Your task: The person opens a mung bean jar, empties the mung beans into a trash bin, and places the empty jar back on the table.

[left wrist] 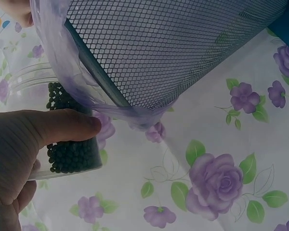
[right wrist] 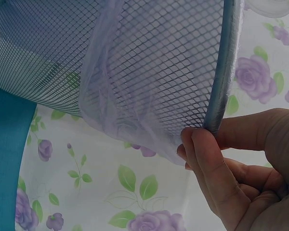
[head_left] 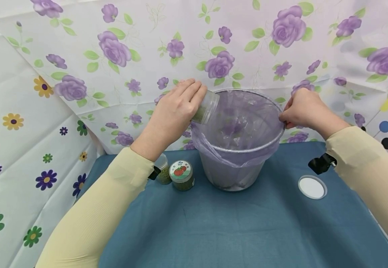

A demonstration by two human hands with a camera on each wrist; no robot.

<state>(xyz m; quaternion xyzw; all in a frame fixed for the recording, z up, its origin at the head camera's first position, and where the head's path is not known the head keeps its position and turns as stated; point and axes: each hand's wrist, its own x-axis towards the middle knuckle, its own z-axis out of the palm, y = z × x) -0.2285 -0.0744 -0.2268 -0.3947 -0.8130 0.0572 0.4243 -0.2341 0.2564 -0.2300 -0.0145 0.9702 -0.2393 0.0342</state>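
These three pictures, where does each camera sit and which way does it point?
Head: worn on the head, looking forward and down at the mesh bin on the blue table; both sleeved arms and hands show.
Left wrist: on the left wrist, looking along the left hand, which holds a clear jar of green beads against the bin's rim; thumb and palm show.
Right wrist: on the right wrist, looking at the right hand pinching the rim; fingers show.
All three share the bin and its purple liner.

Makeshift home tabletop; floral sheets [head_left: 120,48] behind, blue cloth [head_left: 234,227] beneath.
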